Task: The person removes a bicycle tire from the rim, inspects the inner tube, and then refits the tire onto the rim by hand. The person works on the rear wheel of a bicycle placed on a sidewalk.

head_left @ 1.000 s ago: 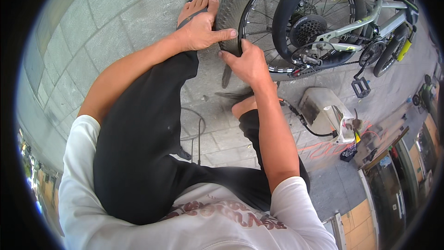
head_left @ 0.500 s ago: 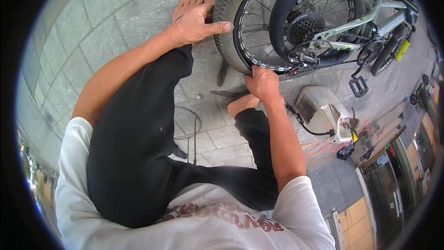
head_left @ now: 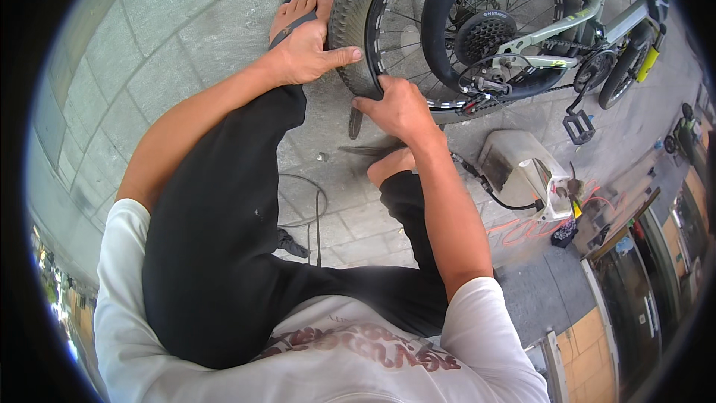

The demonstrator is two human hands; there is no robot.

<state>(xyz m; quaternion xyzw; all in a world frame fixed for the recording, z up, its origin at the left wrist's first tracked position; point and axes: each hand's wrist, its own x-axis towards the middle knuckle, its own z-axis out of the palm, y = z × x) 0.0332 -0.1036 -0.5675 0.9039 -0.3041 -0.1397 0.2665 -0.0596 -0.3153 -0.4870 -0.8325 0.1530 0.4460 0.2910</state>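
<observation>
I see right hand pinching tyre at rim edge. Left hand: thumb spread; finger closure, cannot tell. Tyre likely stiff, grippy; grasp beside rim.

The top edge cuts off the tyre and the bicycle beside it. On the left hand only 1 digit, the thumb, shows plainly; whether it touches the tyre cannot be told. Some fingers of the right hand curl out of sight. The right forearm partly hides 1 foot.
</observation>
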